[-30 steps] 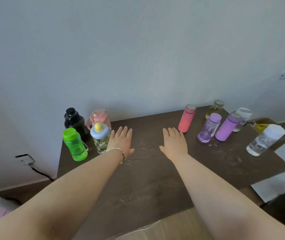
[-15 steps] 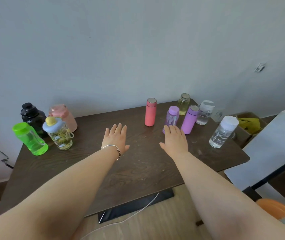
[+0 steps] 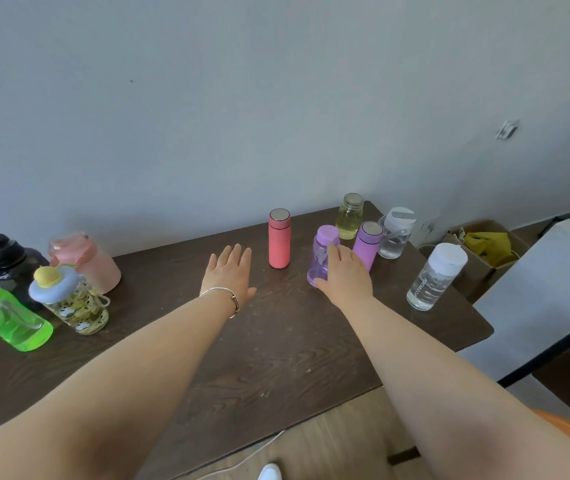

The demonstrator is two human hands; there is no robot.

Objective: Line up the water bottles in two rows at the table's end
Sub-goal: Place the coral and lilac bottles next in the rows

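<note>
Dark wood bench (image 3: 242,348) against a grey wall, bottles in two groups.

L end: black bottle (image 3: 8,261), pink jug-type bottle (image 3: 86,259), green translucent bottle (image 3: 6,317), and a clear patterned bottle w/ pale blue lid and yellow knob (image 3: 69,301), all bunched close together.

R end: coral flask (image 3: 279,238) upright, apart from the rest; clear purple bottle (image 3: 321,254); opaque purple flask (image 3: 367,244) just beside it; yellowish glass jar w/ metal lid (image 3: 350,216) behind near the wall; clear bottle w/ white lid and strap (image 3: 395,232) at the far R corner; clear bottle w/ white cap (image 3: 436,276) nearer the front R edge.

Left hand (image 3: 228,277), bracelet at wrist, palm down mid-bench, fingers straight and close together, holding nothing, short of the coral flask.

Right hand (image 3: 346,277) is against the clear purple bottle's near side, thumb low on its base, fingers curled round the R side. Can't tell if the grip is closed.
</note>
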